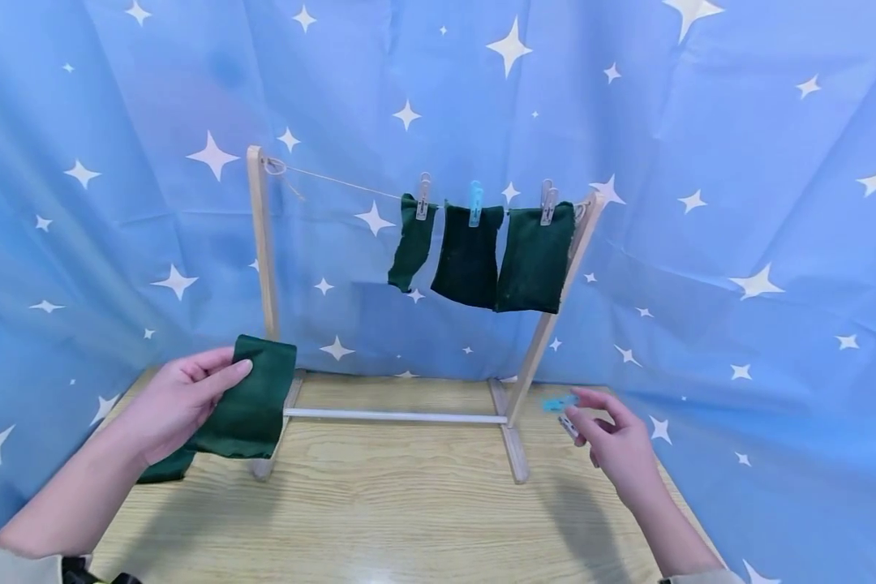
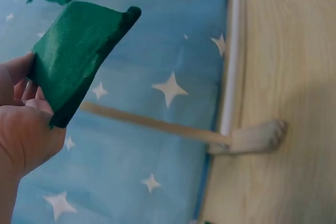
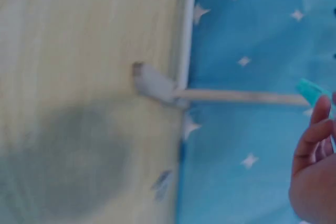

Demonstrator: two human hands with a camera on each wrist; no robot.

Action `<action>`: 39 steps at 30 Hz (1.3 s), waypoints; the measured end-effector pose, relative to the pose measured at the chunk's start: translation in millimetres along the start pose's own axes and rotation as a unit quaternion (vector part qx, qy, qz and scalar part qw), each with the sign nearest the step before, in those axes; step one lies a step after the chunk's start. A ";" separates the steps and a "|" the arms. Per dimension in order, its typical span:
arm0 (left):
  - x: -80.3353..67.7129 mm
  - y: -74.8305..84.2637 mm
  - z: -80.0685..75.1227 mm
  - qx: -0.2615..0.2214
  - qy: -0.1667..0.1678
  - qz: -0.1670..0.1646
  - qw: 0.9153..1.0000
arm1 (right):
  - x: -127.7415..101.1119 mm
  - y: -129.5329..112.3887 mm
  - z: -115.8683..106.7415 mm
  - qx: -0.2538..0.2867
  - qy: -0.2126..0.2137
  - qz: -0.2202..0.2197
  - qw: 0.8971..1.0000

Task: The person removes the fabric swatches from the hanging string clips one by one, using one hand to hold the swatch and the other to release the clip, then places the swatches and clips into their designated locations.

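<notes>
My left hand [image 1: 190, 397] pinches a dark green cloth [image 1: 259, 397] by its left edge, thumb in front, and the cloth is raised in front of the rack's left post. Seen from the left wrist, the same cloth [image 2: 79, 59] stands out from the fingertips. Between thumb and fingers of my right hand [image 1: 613, 438] is a light blue clothespin [image 1: 559, 403], whose tip [image 3: 311, 90] shows at the edge of the right wrist view. Just below those fingers a grey clothespin [image 1: 569, 427] lies on the table. Another green cloth [image 1: 166, 468] is partly hidden behind the left hand.
A wooden rack with a left post [image 1: 264, 243], a right post [image 1: 555, 308] and a white bottom bar [image 1: 394, 416] stands on the wooden table [image 1: 394, 503]. From its string [image 1: 343, 182] hang three green cloths [image 1: 470, 255], held by clothespins. A blue starry curtain [image 1: 759, 203] surrounds the table.
</notes>
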State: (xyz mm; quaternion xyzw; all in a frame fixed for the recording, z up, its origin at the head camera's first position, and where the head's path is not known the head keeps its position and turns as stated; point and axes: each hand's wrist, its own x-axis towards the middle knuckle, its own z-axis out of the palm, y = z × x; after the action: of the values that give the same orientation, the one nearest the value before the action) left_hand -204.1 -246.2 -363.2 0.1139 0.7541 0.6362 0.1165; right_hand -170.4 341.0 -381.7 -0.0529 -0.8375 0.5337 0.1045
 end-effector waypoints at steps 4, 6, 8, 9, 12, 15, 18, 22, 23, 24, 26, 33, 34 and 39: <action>-4.4 -14.3 -7.3 -0.008 -0.013 -0.010 1.000 | 0.0 23.9 -6.8 -0.005 0.011 0.022 1.000; -6.8 -22.1 -10.4 -0.021 -0.011 -0.014 1.000 | 0.7 35.1 -10.1 -0.010 0.013 0.032 0.999; -8.7 -30.2 -13.9 -0.029 -0.012 -0.014 0.999 | 1.8 45.6 -13.9 -0.015 0.014 0.042 0.999; -9.4 -33.8 -15.6 -0.030 -0.012 -0.014 0.999 | 2.3 50.4 -15.8 -0.018 0.015 0.047 0.999; -10.7 -44.8 -20.4 -0.028 -0.013 -0.012 0.999 | 3.4 64.6 -21.7 -0.024 0.018 0.067 0.997; -11.6 -55.7 -25.6 -0.037 -0.013 0.000 0.999 | 4.9 76.9 -26.1 -0.032 0.023 0.090 0.995; -12.0 -66.5 -30.7 -0.059 -0.013 0.010 0.998 | 6.7 88.2 -29.6 -0.043 0.022 0.111 0.993; -11.7 -78.8 -36.0 -0.057 -0.006 -0.007 0.998 | 10.0 102.5 -32.8 -0.059 0.020 0.125 0.990; -11.5 -81.7 -37.1 -0.048 -0.001 -0.015 0.999 | 11.3 106.2 -33.4 -0.062 0.020 0.126 0.990; -11.5 -84.7 -38.2 -0.037 0.003 -0.023 0.999 | 12.7 109.8 -33.9 -0.065 0.020 0.126 0.990; -11.4 -91.2 -41.4 -0.027 0.013 -0.041 0.999 | 16.8 117.4 -34.3 -0.071 0.017 0.128 0.989; -9.8 -110.5 -51.3 -0.021 0.029 -0.079 0.996 | 36.6 144.9 -39.3 -0.081 0.052 0.153 0.984; -9.2 -113.1 -52.2 -0.024 0.031 -0.083 0.996 | 39.8 148.3 -40.2 -0.076 0.061 0.160 0.982; -5.1 -123.7 -53.8 -0.038 0.029 -0.091 0.995 | 56.5 155.8 -44.9 -0.075 0.086 0.182 0.977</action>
State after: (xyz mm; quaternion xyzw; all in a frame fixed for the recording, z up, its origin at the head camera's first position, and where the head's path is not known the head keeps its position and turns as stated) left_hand -219.4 -318.4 -476.2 0.0214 0.7394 0.6544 0.1566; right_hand -218.5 458.1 -497.7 -0.2576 -0.8393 0.4732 0.0729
